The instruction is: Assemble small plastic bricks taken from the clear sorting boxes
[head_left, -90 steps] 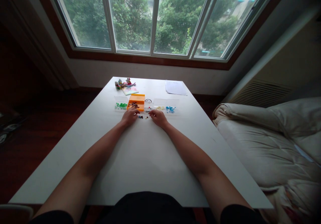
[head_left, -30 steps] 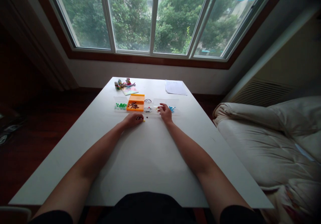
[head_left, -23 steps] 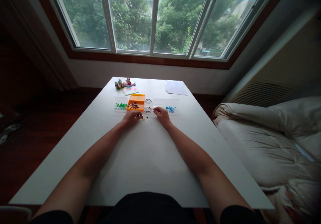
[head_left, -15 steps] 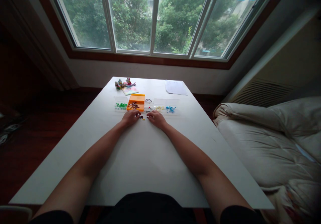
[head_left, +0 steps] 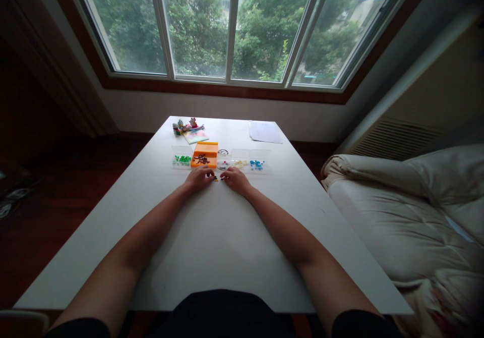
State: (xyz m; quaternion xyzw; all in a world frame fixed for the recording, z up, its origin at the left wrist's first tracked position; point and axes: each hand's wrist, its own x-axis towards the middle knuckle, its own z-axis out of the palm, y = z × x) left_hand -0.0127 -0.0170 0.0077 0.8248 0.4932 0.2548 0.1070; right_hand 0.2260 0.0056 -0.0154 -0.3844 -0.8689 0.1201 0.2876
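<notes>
My left hand rests on the white table with its fingers curled around a small dark piece, which looks like a toy building brick. Just below it lies a tiny yellow piece. Opposite, my right hand pinches another small dark piece at its fingertips. A narrow gap separates the two hands. Beyond my left hand stands an open orange box holding several brown pieces. The exact shape of the held pieces is too small to make out.
Green pieces fill a clear box at the left. Pale yellow pieces and blue pieces sit in clear boxes at the right. Farther back are small colourful figures, a patterned card and white paper sheets.
My left hand has shifted slightly right, its fingertips now over the dark pieces that lay beside them. The right hand has barely moved.
</notes>
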